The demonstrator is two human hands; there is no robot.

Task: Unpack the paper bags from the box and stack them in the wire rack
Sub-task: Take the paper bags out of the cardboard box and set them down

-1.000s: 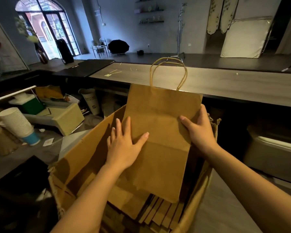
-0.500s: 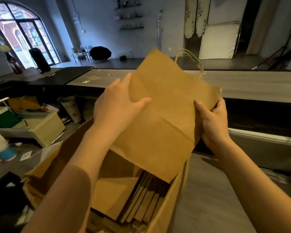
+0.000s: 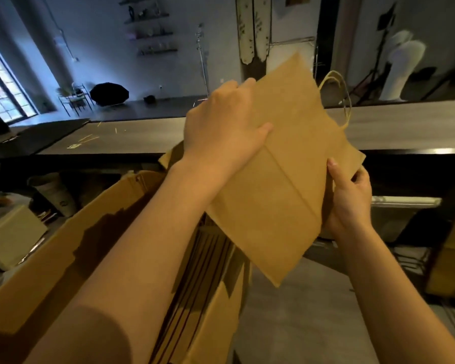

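Observation:
A flat brown paper bag (image 3: 289, 185) with twisted paper handles is held in the air, tilted to the right, above the open cardboard box (image 3: 63, 258). My left hand (image 3: 221, 127) grips its upper left edge. My right hand (image 3: 350, 198) grips its right edge from below. Inside the box several more folded bags (image 3: 205, 274) stand on edge. At the lower right, part of a dark wire rack (image 3: 415, 258) shows, with a brown stack on it at the frame's edge.
A long grey counter (image 3: 132, 137) runs across behind the box. A stack of paper cups (image 3: 55, 195) and a beige box (image 3: 8, 232) sit to the left. The grey floor (image 3: 300, 324) lies to the right of the box.
Both hands have lifted the bag fully out of the box and swung it up and to the right. The view has turned right, bringing the rack into sight.

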